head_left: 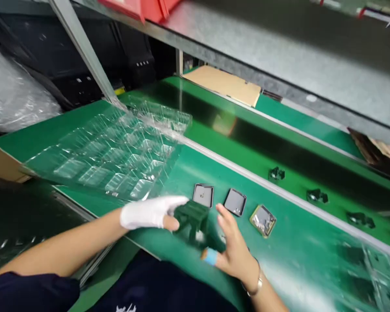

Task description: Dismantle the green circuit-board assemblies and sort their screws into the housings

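Observation:
My left hand (154, 213), in a white glove with the thumb tip bare, grips a dark green moulded part (191, 216) by its left side. The part is held above the green work surface and its underside is blurred. Just right of it is my right hand (230, 245), bare, with blue tape on the thumb. Its thumb and fingers are spread apart, facing the part without visibly holding it. Beyond the hands lie three small square trays: a grey one (203, 196), a dark-rimmed one (235, 202) and a yellowish one (263, 221), each containing small pieces.
A clear plastic tray (108, 162) with several compartments lies at the left. Behind a metal rail (234, 167), dark parts (276, 174) sit in a row on a green belt. More clear packaging (370, 273) is at the right. A metal shelf (279, 56) hangs overhead.

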A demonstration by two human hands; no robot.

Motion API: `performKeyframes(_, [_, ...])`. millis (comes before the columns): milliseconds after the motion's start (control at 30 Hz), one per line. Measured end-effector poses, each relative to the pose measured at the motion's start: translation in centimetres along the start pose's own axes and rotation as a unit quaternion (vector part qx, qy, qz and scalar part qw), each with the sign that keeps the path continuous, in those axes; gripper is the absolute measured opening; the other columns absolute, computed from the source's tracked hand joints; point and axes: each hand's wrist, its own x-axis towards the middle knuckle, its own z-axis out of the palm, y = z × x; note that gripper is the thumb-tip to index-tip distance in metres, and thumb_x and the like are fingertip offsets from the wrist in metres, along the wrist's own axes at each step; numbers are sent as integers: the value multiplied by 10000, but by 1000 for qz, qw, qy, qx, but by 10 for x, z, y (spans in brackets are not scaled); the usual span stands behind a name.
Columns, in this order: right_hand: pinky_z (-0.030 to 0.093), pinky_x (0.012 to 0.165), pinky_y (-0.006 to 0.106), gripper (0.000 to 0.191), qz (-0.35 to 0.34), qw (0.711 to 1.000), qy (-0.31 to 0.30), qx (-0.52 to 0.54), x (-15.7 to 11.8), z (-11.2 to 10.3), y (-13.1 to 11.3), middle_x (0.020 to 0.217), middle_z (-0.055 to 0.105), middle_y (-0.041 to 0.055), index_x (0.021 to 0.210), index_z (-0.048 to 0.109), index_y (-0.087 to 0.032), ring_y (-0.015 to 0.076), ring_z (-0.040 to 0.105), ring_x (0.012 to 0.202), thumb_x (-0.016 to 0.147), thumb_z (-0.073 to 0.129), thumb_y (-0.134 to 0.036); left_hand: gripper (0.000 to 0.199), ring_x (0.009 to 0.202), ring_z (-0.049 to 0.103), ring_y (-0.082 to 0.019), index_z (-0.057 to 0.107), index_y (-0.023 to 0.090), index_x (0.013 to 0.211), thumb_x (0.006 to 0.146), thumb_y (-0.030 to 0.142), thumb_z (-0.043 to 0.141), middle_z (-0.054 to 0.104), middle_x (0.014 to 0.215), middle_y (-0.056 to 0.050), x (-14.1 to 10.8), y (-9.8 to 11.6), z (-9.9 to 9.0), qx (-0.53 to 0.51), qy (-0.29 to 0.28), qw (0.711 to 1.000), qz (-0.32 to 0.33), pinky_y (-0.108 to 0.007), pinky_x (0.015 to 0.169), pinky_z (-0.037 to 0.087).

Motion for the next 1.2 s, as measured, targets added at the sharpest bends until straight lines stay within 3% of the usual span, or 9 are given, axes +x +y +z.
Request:
performKeyframes(100, [512, 960, 442, 797, -6, 998, -34, 55, -10, 15, -16, 1345, 451, 165, 1471, 204, -262, 283, 497, 1252, 825, 636, -436, 753, 806, 629, -214, 577, 145, 1163, 707, 745, 568, 668, 943, -84, -3, -19, 64, -120, -163, 979, -6, -327, 709, 530])
performKeyframes(167, [537, 917, 418, 737, 58, 996, -45, 55, -22, 19, -16, 1255, 505, 153, 1443, 267, -242, 267, 558, 1160, 827, 629, -420, 693, 711, 608, -185, 562, 140, 1155, 749, 701, 553, 652, 828, -52, 2, -26, 75, -103, -155, 982, -23, -308, 653, 517])
performKeyframes(267, [551, 878, 446, 704, 132, 987, -91, -12, -37, 24, -9, 1229, 537, 165, 1421, 336, -214, 294, 581, 1104, 823, 639, -428, 413, 675, 582, -162, 575, 159, 1101, 856, 488, 524, 626, 767, -21, 23, -26, 59, 97, 37, 994, -38, -293, 663, 493])
performKeyframes(333, [530, 900, 500, 703, 148, 980, -115, -64, -41, 30, -6, 1245, 544, 186, 1410, 374, -193, 327, 566, 1121, 817, 648, -453, 252, 769, 595, -179, 624, 171, 996, 893, 344, 471, 642, 845, -44, 45, -24, 45, 293, 121, 948, -18, -315, 748, 479])
performKeyframes(467, [383, 1041, 609, 740, 133, 983, -107, -69, -43, 33, -9, 1365, 484, 199, 1418, 358, -178, 354, 467, 1261, 817, 627, -515, 227, 891, 602, -240, 686, 164, 873, 857, 174, 459, 645, 933, -103, 88, -24, 39, 540, 38, 841, -4, -335, 746, 449])
performKeyframes(633, [386, 1066, 550, 601, 148, 988, -52, -7, -43, 11, -5, 1376, 489, 169, 1417, 342, -206, 289, 462, 1287, 899, 544, -433, 222, 820, 599, -245, 686, 150, 835, 853, 176, 466, 634, 833, -108, 101, -24, 46, 565, 18, 825, -6, -327, 681, 425])
performKeyframes(733, [468, 1001, 455, 444, 182, 983, 7, 24, -31, 0, 3, 1282, 562, 140, 1361, 423, -219, 243, 538, 1200, 932, 491, -309, 219, 790, 583, -208, 657, 167, 825, 884, 238, 458, 627, 813, -66, 87, -11, 52, 492, 45, 869, 24, -307, 697, 424])
performKeyframes(900, [532, 860, 348, 266, 180, 979, 69, 70, -2, 0, 8, 1056, 661, 71, 1179, 567, -229, 180, 637, 960, 927, 482, -220, 249, 662, 509, -133, 586, 172, 756, 891, 350, 475, 554, 723, 2, 58, 13, 69, 199, 35, 975, 88, -245, 625, 411])
performKeyframes(1200, [537, 720, 283, 142, 133, 978, 142, 74, 3, 9, -2, 885, 685, 41, 940, 615, -211, 148, 645, 802, 896, 482, -190, 247, 683, 511, -152, 569, 177, 771, 850, 403, 509, 556, 715, -1, 44, 14, 78, 119, 56, 989, 67, -255, 617, 408])
